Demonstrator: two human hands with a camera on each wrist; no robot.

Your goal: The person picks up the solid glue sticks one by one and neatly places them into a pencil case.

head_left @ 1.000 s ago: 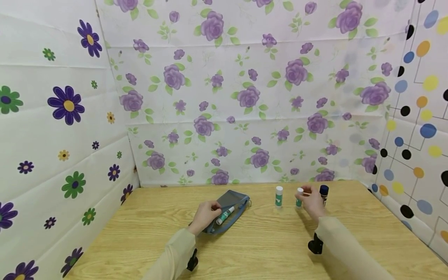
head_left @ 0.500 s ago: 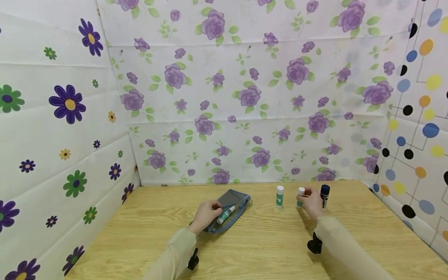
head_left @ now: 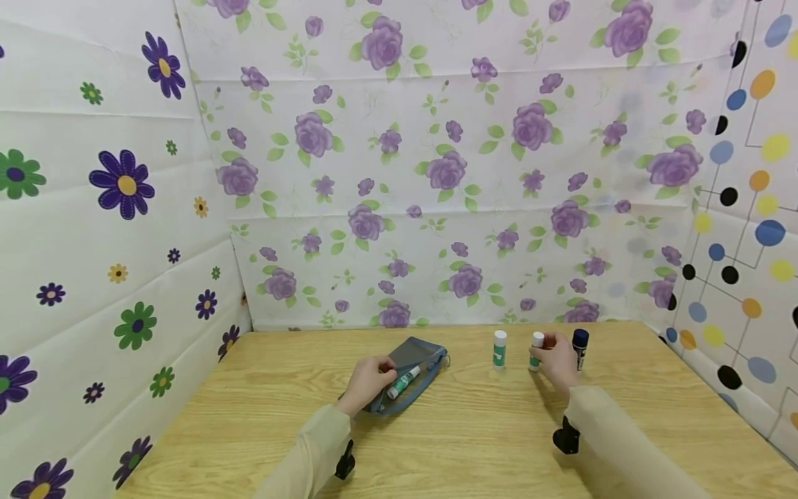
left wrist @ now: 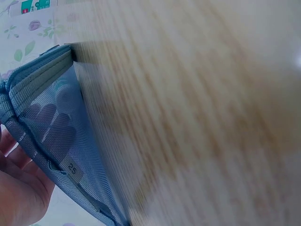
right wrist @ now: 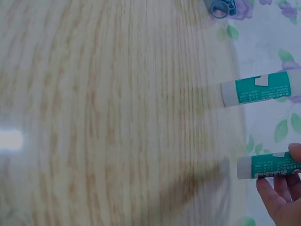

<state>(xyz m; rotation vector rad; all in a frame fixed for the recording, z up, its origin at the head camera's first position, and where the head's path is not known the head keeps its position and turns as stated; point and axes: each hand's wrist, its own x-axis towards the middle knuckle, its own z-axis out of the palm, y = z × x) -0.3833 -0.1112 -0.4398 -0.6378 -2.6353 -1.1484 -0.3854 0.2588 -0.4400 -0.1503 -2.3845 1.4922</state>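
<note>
My left hand [head_left: 368,381] grips the upper edge of a blue mesh zip pouch [head_left: 408,351] lying on the table. A green-and-white glue stick [head_left: 403,383] lies slanted in the pouch's opening. In the left wrist view the fingers show through the mesh [left wrist: 89,136]. On the right, my right hand [head_left: 557,360] pinches an upright green glue stick [right wrist: 270,165] with a white cap, thumb on one side and fingers on the other. A second such glue stick [head_left: 499,350] stands upright to its left. Right behind the right hand stands a dark-capped tube [head_left: 580,339], partly hidden.
The wooden table [head_left: 461,436] runs back to a flowered curtain [head_left: 399,208]. Patterned sheets also hang at left and right. The pouch's metal ring [head_left: 445,360] and strap are at its right end.
The right thumb has come down from the glue stick's cap onto its body. The left hand and pouch stay put; the head view has shifted slightly.
</note>
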